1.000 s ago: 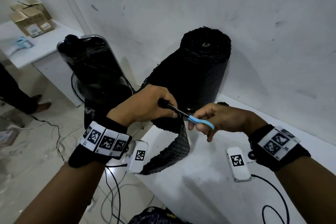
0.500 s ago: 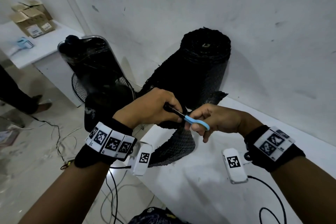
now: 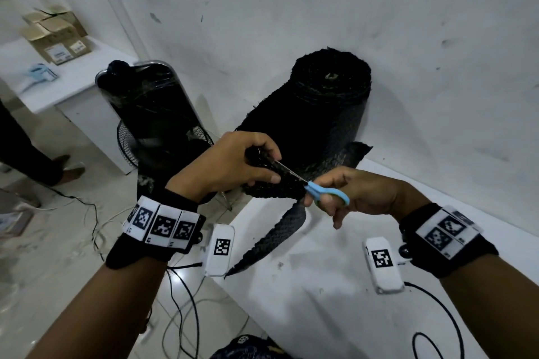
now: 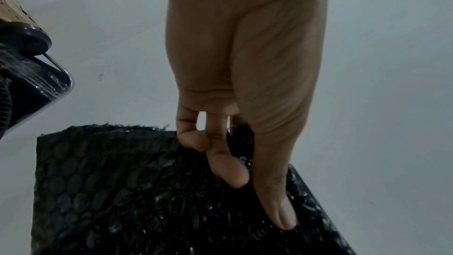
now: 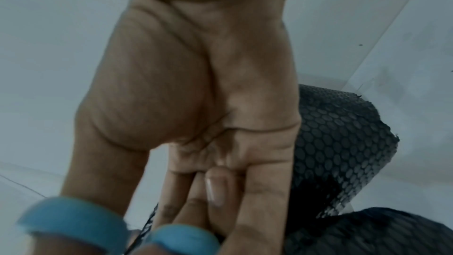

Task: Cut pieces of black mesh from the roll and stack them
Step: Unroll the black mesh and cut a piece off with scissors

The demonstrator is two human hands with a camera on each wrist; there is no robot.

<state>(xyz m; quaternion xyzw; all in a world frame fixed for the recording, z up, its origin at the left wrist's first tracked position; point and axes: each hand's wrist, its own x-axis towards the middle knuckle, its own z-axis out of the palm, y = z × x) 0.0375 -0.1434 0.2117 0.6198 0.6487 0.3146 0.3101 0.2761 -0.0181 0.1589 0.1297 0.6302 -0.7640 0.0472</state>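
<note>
The left hand (image 3: 230,165) grips the loose end of the black mesh (image 3: 271,183). The right hand (image 3: 355,195) holds the blue scissors (image 3: 323,194), blades in the mesh. The roll (image 3: 329,105) stands upright on the white bench (image 3: 335,315), by the wall.

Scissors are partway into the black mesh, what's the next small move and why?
Probably close the scissors and slide them further along the same cut. The left hand grips the mesh at the blades, and a strip hangs down, seemingly not yet cut free.
</note>
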